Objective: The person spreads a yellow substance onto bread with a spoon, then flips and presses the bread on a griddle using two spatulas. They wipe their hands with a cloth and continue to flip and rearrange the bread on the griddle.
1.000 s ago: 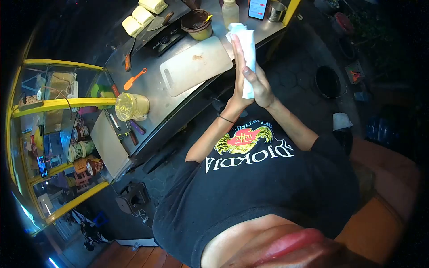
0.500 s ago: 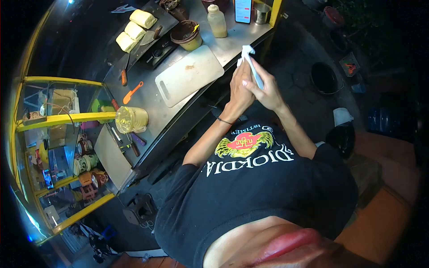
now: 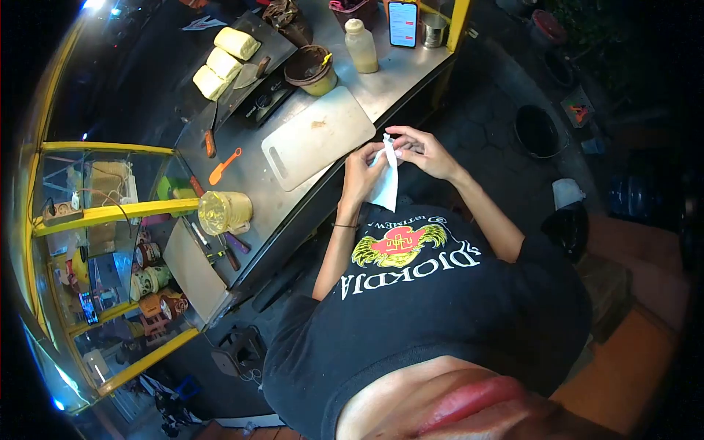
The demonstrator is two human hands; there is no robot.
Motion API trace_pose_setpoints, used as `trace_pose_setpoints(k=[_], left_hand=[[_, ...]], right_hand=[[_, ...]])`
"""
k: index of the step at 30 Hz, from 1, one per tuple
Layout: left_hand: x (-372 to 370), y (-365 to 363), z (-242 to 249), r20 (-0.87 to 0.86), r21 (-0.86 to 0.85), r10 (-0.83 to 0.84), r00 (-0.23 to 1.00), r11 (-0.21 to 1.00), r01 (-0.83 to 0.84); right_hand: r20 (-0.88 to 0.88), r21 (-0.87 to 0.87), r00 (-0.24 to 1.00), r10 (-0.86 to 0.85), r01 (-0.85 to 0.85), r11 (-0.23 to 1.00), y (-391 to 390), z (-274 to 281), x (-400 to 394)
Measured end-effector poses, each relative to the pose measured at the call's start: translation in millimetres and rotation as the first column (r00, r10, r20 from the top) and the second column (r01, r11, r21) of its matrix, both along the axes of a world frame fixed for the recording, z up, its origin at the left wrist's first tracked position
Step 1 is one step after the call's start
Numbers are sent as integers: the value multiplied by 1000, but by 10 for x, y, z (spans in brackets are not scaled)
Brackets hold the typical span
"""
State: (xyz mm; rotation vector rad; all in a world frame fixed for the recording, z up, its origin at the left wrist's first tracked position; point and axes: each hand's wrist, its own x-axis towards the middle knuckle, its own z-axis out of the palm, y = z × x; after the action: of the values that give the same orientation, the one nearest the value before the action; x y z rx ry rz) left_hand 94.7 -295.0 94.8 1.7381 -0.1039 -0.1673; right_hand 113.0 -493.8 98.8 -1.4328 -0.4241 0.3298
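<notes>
Beside cutting bd (image 3: 308, 147), L hand (image 3: 361, 173) & R hand (image 3: 431, 154) pinch wht sheet (image 3: 386, 192), part hidden.

Pretty busy metal counter (image 3: 251, 178) here: a pale cutting board (image 3: 323, 138) lies flat, with an orange spoon (image 3: 224, 168) just beside it. There's also a yellowish tub (image 3: 233, 213) and a squeeze bottle (image 3: 361, 48) standing on it.

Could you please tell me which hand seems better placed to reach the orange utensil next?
Probably the left hand: it is nearer the orange utensil, while the right hand is farther off. Both hands are on the white paper.
</notes>
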Motion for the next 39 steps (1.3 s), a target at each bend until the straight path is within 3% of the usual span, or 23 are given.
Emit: trace_pose_setpoints(k=[2,4,7,8,10,15,17,20,23,26,28,33,39], left_hand=[[-52,53,-28,-11,122,-26,1000,992,27],[-104,94,-23,-14,113,6,1000,994,-5],[-157,150,-5,5,196,-24,1000,980,23],[-167,173,-58,-2,194,-17,1000,981,17],[-181,221,-125,-9,348,-54,998,936,54],[-198,255,-174,-45,360,6,999,933,10],[-209,276,-195,51,464,-22,998,886,-4],[-183,316,-235,80,480,-5,997,876,-34],[-181,341,-226,30,515,18,999,856,-31],[-191,349,-230,-19,524,33,999,852,-18],[-177,358,-283,86,412,-30,996,911,-8],[-172,325,-271,74,335,-31,997,942,5],[-196,304,-295,142,560,-15,990,826,-68]], right_hand=[[-57,39,998,16,-14,999,42,-107,42],[-13,25,999,40,-40,999,84,-168,71],[-2,-155,990,139,-138,978,118,-179,98],[-10,-157,989,147,-147,977,138,-193,110],[10,-209,983,181,-175,962,188,-212,142],[22,-248,983,183,-172,953,335,-283,208],[31,-290,982,186,-169,942,387,-275,166],[54,-334,985,163,-136,933,440,-263,118],[10,-287,992,128,-120,950,475,-290,55],[78,-310,989,125,-95,946,460,-260,40],[39,-354,992,117,-96,930,428,-211,69],[43,-297,993,106,-89,951,392,-319,136],[84,-337,992,92,-59,940,438,-221,19]])
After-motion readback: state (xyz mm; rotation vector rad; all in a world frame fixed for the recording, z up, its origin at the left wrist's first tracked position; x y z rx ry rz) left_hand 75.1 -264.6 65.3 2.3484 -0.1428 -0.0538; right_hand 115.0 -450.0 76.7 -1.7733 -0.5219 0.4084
